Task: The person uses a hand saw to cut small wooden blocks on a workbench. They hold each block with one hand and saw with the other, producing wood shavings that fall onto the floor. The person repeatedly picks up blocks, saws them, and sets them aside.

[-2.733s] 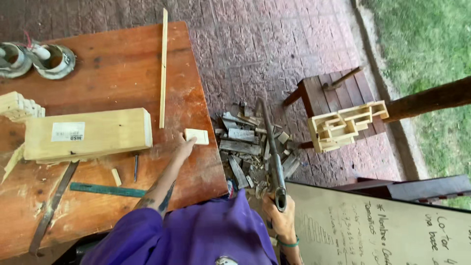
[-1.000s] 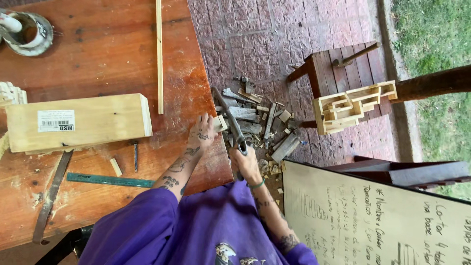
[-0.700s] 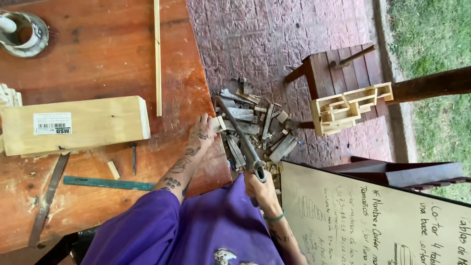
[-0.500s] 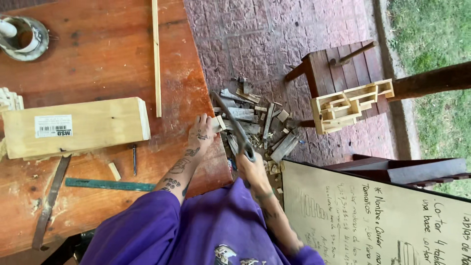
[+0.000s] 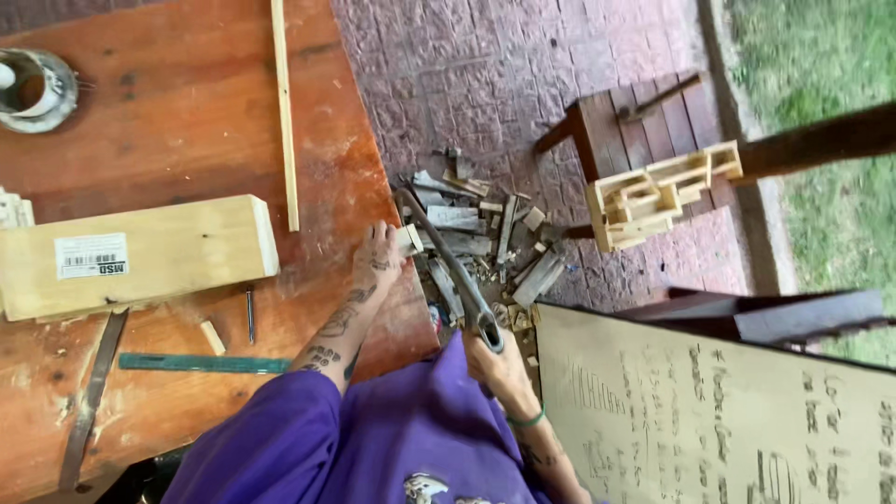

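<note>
Nearest the camera, a purple sleeve and shirt fill the bottom edge, and two bare hands reach out from them. The right hand (image 5: pixel 497 362), a green band on its wrist, has its fingers wrapped tight around the handle of one handsaw (image 5: pixel 446 261), whose thin dark blade runs up and left to the table's edge. The left hand (image 5: pixel 377 259) lies on the corner of the table (image 5: pixel 168 103), fingers pressed down on one small wood block (image 5: pixel 409 239) at that edge, just beside the blade; whether the blade touches the block is hard to make out. On the tabletop near the left forearm lie one green ruler (image 5: pixel 203 363), one dark nail-like piece (image 5: pixel 250 313), one short wood chip (image 5: pixel 212 337) and one flat metal strip (image 5: pixel 91 397) running toward the bottom edge. Farther back sits one thick wooden beam (image 5: pixel 140 254) with a white label, its left end cut off by the frame, and one thin wooden slat (image 5: pixel 285 112) running off the top. One round metal object (image 5: pixel 35 89) sits at the far left corner, partly cut off. Beyond the table edge, a heap of wood offcuts (image 5: pixel 485 233), too jumbled to count, lies on the brick floor. To the right, one pale board with handwriting (image 5: pixel 709 411) is cut off by the frame, and farther off one pale wooden lattice piece (image 5: pixel 658 191) rests by a dark slatted bench (image 5: pixel 635 117).
</note>
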